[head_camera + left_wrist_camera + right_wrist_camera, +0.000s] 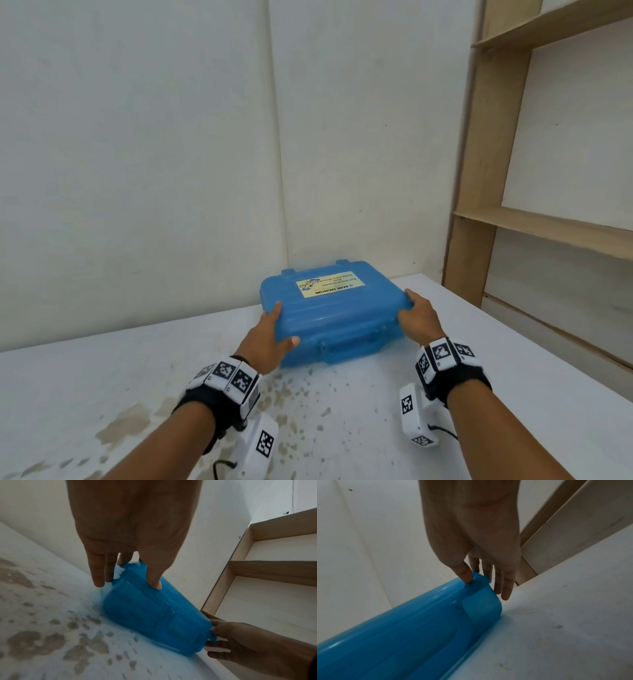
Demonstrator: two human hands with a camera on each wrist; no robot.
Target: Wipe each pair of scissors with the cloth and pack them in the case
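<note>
A closed blue plastic case [334, 310] with a yellow label lies on the white table [496, 342] near the back wall. My left hand [274, 334] grips its left front corner, thumb on the lid and fingers along the side. My right hand [416, 317] grips the right end in the same way. In the left wrist view the blue case [154, 609] sits under my left hand [126, 574], and my right hand [240, 639] holds the far end. In the right wrist view my thumb rests on the blue case [419, 635] lid. No scissors or cloth are in view.
Brownish stains [126, 421] speckle the table in front of the case. A wooden shelf unit [534, 222] stands against the wall at the right, beside the table's right edge. White walls meet in a corner right behind the case.
</note>
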